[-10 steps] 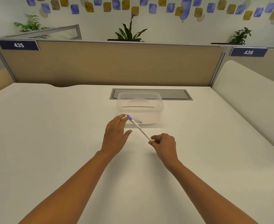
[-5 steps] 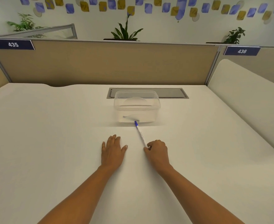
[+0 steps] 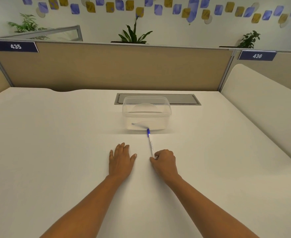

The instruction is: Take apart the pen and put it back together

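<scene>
A white pen (image 3: 150, 143) with a blue cap lies along the white table (image 3: 55, 152), its capped end pointing away from me toward the clear plastic box (image 3: 146, 114). My right hand (image 3: 164, 160) has curled fingers and pinches the near end of the pen at the tabletop. My left hand (image 3: 120, 159) lies flat on the table with straight fingers, a short way left of the pen and not touching it.
The clear box stands just beyond the pen's cap, with a grey cable hatch (image 3: 175, 99) behind it. A tan divider panel (image 3: 115, 66) closes the far edge. A white side panel (image 3: 261, 103) rises at the right.
The pen came down from a raised slant to lie on the table, its cap swinging right. My left hand drew back from the cap and flattened on the table.
</scene>
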Tool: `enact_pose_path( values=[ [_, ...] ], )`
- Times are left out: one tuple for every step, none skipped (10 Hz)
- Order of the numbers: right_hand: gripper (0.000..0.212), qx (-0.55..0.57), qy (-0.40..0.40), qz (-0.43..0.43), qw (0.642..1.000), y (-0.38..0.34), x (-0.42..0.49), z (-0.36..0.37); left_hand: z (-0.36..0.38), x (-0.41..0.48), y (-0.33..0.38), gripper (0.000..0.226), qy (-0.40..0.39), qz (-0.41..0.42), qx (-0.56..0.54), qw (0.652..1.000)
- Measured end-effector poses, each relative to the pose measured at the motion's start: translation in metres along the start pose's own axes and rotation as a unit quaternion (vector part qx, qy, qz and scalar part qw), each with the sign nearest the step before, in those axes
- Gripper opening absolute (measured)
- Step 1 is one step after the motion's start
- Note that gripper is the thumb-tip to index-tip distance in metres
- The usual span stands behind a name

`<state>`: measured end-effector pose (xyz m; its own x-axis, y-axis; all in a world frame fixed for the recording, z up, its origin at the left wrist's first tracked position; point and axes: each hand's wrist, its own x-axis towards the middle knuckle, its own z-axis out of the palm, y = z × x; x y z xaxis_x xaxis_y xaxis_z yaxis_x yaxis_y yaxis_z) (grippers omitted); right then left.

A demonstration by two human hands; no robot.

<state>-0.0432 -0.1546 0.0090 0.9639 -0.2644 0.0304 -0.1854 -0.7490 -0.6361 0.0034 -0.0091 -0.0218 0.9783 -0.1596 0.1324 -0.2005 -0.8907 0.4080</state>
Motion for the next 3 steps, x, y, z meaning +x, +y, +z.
enact_pose_path(
  values=[
    [0.031, 0.006, -0.001, 0.015, 1.000, 0.0014, 0.0009, 0.0008, -0.0025, -0.0007, 0.0008, 0.048, -0.007, 0.000, 0.006, 1.000],
    [0.030, 0.010, 0.005, 0.020, 1.000, 0.0065, 0.0039, 0.0006, -0.0038, -0.0004, 0.0006, 0.048, -0.015, -0.001, 0.002, 1.000],
    [0.029, 0.004, 0.032, 0.008, 0.999, 0.0044, 0.0063, -0.0053, -0.0054, 0.0011, 0.0014, 0.048, -0.018, 0.001, 0.011, 1.000]
  ],
)
